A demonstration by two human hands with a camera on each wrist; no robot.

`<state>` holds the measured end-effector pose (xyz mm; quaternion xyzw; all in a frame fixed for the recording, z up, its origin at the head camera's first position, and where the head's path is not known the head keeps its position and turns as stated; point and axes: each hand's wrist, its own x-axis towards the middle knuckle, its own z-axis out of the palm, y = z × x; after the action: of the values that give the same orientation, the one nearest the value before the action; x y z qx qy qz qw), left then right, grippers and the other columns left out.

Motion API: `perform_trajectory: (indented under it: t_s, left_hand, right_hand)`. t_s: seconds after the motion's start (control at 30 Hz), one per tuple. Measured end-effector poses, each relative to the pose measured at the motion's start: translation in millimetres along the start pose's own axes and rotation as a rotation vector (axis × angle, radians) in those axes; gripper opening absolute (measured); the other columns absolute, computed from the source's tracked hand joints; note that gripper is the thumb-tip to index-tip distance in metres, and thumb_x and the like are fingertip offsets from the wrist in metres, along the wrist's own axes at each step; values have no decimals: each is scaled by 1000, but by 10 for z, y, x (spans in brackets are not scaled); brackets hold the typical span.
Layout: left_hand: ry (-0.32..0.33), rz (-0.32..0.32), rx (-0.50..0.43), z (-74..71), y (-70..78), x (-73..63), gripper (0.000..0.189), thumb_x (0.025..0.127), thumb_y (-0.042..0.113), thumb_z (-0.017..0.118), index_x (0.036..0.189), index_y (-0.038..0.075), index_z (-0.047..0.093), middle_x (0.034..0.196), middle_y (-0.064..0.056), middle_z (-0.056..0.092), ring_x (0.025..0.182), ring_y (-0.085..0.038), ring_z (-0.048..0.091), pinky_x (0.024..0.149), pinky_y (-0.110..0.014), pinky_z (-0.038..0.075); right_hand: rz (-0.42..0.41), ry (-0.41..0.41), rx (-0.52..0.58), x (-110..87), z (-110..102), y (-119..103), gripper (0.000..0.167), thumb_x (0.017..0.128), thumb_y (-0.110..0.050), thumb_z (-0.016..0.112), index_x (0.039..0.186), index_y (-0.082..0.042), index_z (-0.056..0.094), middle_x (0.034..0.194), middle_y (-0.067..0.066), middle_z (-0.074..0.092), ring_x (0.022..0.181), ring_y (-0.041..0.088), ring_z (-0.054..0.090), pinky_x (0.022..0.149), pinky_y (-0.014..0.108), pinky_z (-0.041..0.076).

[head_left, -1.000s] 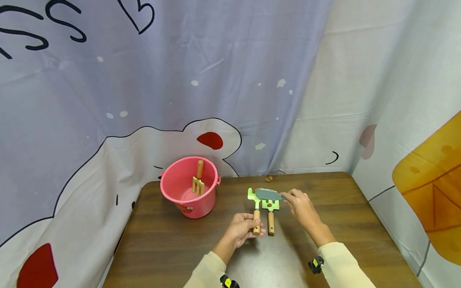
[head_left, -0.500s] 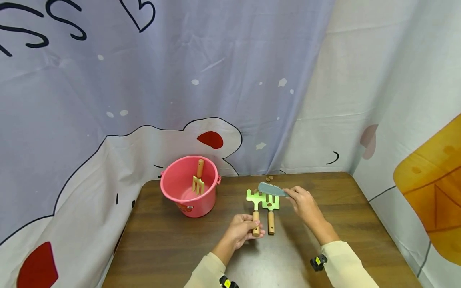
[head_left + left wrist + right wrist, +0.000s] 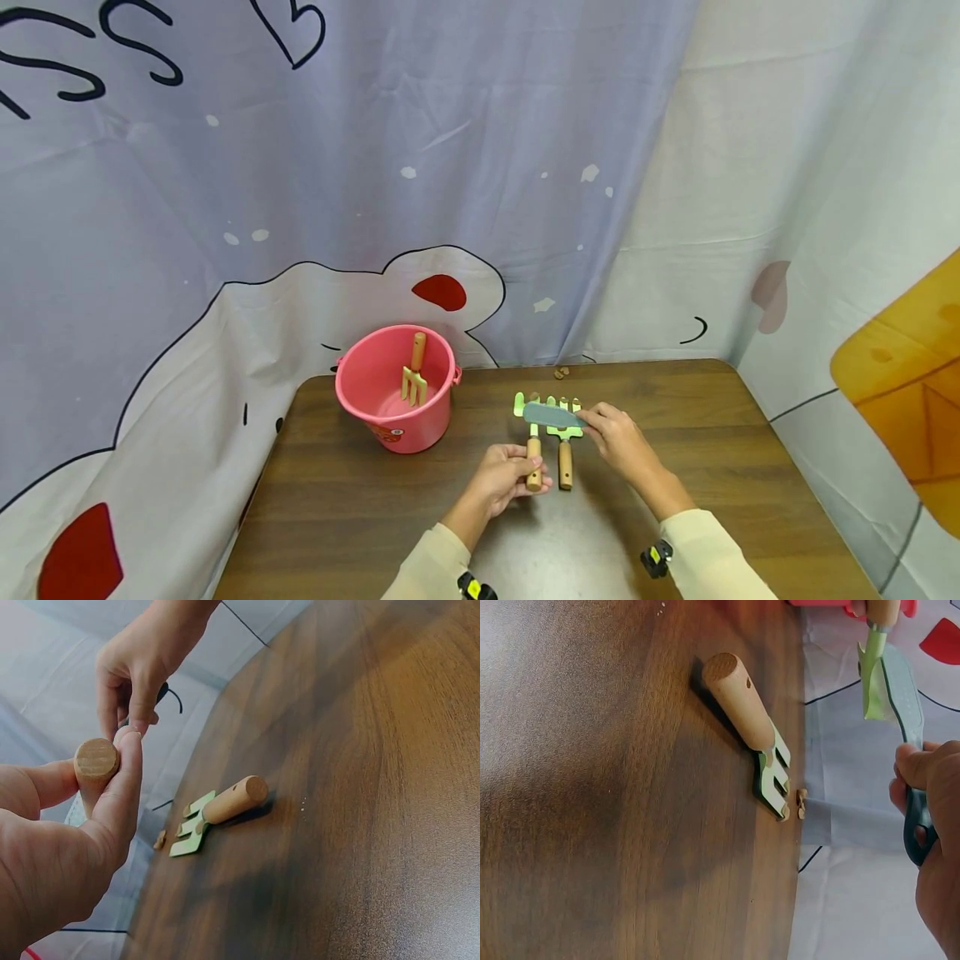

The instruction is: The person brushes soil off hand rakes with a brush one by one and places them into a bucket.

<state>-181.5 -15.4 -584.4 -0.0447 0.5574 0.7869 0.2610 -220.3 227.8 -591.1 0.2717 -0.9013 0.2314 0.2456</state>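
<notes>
"Above the table (image 3: 360, 517), where does the rake (image 3: 533, 450) sit?"

"Raised clear of the surface, in the left hand (image 3: 501, 481), thumb on the handle and fingers curled beneath. Its long axis points away from the person, toward the far edge."

"And the right hand (image 3: 618, 437)?"

"Pinching the brush (image 3: 553, 415) at its neck, to the right of the rake's head. The brush lies crosswise, pointing left over that head."

"Touching it?"

"From the right wrist they look close together, but I can't tell whether the bristles meet the head. The left hand is nearer the handle, the right nearer the head."

"What else is close by?"

"Just right of the rake, the fork (image 3: 565, 454) lies on the table, handle toward the person, brown lumps at its tines. Beyond it, some brown bits (image 3: 561, 372) sit by the far edge."

"Farther out?"

"To the left stands the bucket (image 3: 427, 429), 1 small fork (image 3: 417, 354) inside, handle up. Behind everything hangs a printed curtain (image 3: 525, 125)."
</notes>
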Motion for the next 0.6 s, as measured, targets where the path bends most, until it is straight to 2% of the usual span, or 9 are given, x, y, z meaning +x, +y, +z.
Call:
perform_trajectory:
  t_s: [0.4,0.6]
  left_hand:
    - [-14,1,2,26,-6,8,32,100,-2,60,126,-18,52,103,-28,69,72,-21,74,77,-39,65]
    - [-19,3,4,23,-25,-8,40,100,-3,59,132,-22,44,109,-34,66,71,-21,74,78,-39,64]
  right_hand:
    - [5,52,-70,28,8,-8,33,76,3,85,107,-3,77,89,6,69,76,22,65,65,37,49]
    - [-2,73,-82,50,-3,20,34,76,3,84,108,-3,77,88,7,68,76,23,65,66,38,50]
